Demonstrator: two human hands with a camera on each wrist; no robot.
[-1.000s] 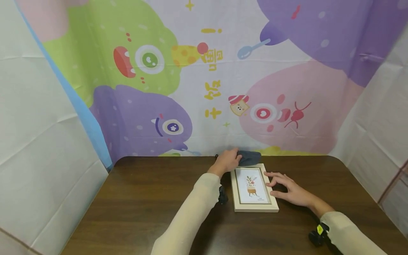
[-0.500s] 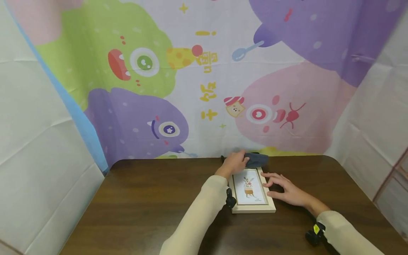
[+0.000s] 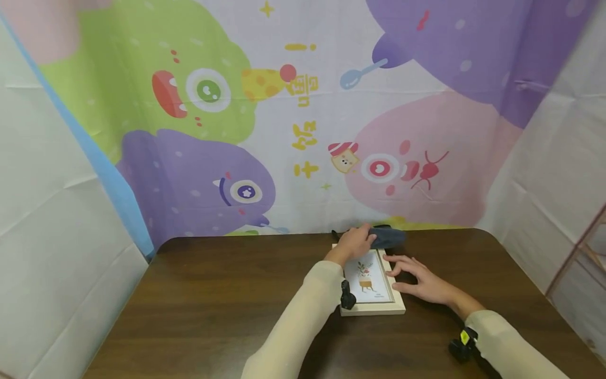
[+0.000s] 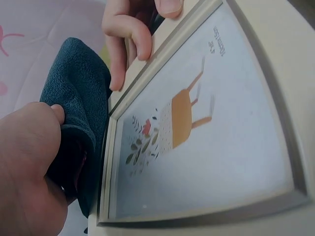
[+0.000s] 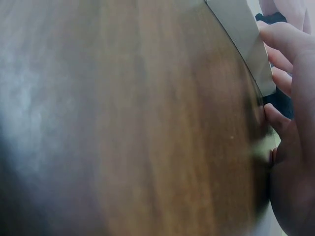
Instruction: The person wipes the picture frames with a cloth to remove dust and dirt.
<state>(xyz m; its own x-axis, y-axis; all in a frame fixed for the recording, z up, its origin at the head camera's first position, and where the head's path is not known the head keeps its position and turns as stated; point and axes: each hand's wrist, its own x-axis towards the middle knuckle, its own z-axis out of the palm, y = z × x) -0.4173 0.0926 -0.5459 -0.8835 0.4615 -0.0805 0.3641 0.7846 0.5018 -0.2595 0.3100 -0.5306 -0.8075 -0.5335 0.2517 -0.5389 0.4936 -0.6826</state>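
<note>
A cream picture frame (image 3: 373, 309) lies flat on the brown wooden table, its print (image 4: 182, 120) of a potted plant facing up. At the frame's far end my left hand (image 3: 355, 243) grips a dark teal cloth (image 3: 388, 237). In the left wrist view that cloth (image 4: 78, 93) is bunched against the frame's edge, with a dark hollow in its fold. My right hand (image 3: 421, 279) rests its fingertips on the frame's right side, fingers spread and slightly bent. The right wrist view catches only a corner of the frame (image 5: 246, 42) beside those fingers.
The wooden table (image 3: 213, 305) runs back to a hanging cartoon-print curtain (image 3: 303, 200) just behind the cloth. White fabric sheets (image 3: 57, 210) hang on both sides. A small dark strap shows left of my left hand.
My left hand has slid the cloth rightward along the frame's far end. The right hand keeps its place on the frame's side. The head view has shifted slightly.
</note>
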